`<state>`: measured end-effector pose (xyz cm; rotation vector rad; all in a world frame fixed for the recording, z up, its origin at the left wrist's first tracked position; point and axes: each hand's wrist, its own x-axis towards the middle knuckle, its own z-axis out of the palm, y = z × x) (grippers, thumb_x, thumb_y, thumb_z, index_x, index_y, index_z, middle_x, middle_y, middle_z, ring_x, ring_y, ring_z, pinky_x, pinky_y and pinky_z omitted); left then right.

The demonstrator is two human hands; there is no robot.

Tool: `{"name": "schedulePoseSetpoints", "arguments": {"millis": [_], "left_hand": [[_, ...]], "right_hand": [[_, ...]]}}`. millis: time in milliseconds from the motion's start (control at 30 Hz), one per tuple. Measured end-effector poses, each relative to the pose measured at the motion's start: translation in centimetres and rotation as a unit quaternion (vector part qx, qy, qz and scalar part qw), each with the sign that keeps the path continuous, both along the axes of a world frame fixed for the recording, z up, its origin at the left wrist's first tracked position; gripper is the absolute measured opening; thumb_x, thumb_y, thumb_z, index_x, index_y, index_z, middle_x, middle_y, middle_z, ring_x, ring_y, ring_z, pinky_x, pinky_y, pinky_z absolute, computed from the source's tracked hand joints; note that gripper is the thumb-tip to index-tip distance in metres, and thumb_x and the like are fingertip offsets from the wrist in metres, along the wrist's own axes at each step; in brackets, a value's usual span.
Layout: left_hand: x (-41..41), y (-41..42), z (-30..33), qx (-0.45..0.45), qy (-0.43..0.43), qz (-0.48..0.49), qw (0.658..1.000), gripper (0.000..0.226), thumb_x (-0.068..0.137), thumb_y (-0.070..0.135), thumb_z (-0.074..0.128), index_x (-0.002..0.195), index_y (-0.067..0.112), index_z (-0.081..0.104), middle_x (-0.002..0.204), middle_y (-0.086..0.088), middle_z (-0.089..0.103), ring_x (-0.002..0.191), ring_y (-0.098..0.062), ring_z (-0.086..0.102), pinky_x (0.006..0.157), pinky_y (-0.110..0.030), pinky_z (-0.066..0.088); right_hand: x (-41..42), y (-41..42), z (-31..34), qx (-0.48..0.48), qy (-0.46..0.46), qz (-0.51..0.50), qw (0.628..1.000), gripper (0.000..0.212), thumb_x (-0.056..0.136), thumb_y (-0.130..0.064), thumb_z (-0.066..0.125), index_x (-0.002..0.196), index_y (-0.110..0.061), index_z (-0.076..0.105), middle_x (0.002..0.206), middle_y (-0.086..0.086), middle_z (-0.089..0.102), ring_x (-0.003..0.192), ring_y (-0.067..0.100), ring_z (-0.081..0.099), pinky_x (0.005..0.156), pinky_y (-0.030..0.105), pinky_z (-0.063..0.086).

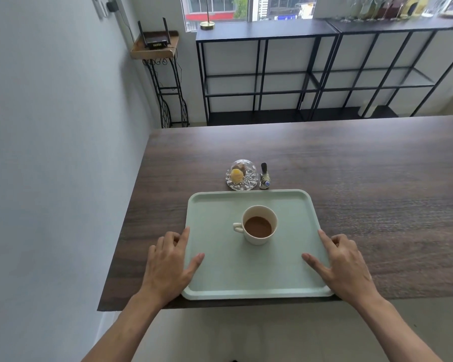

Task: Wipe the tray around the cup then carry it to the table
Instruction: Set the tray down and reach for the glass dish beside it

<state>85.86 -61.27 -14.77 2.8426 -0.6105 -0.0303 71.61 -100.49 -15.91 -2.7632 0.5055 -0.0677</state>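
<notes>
Both bare forearms reach up from the bottom edge toward the dark wood-grain counter (351,165). On the left, the left hand (168,262) rests at the left rim of the pale green rectangular plastic tray (220,278), its fingers (185,237) spread apart, the thumb lying on the tray floor and the forefinger along the rim; whether the other fingers curl under the edge is hard to tell. That tray lies flat on the counter, its near edge flush with the counter's front edge. Near its middle stands the cream ceramic cup (259,226), upright, handle pointing left, holding a brown drink. Just beyond the tray's far rim sit a cut-glass domed dish (242,175) with a yellow sweet inside and, to its right, a small painted bird figurine (264,177). On the right, the right hand (344,265) mirrors the left at the right rim, fingers likewise apart, thumb on the tray floor
</notes>
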Motion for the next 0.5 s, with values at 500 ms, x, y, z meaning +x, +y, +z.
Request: {"name": "schedulePoseSetpoints", "arguments": {"millis": [500], "left_hand": [[4.0, -10.6, 2.5, -0.011, 0.026, -0.132, 0.991, 0.040, 0.100, 0.048, 0.058, 0.135, 0.031, 0.065, 0.116, 0.007, 0.060, 0.103, -0.019, 0.056, 0.089, -0.041, 0.041]], "right_hand": [[6.9, 3.5, 2.7, 0.057, -0.041, 0.129, 0.989, 0.080, 0.089, -0.076, 0.059, 0.154, -0.031, 0.048, 0.122, -0.003, 0.053, 0.116, 0.017, 0.051, 0.093, 0.038, 0.052]]}}
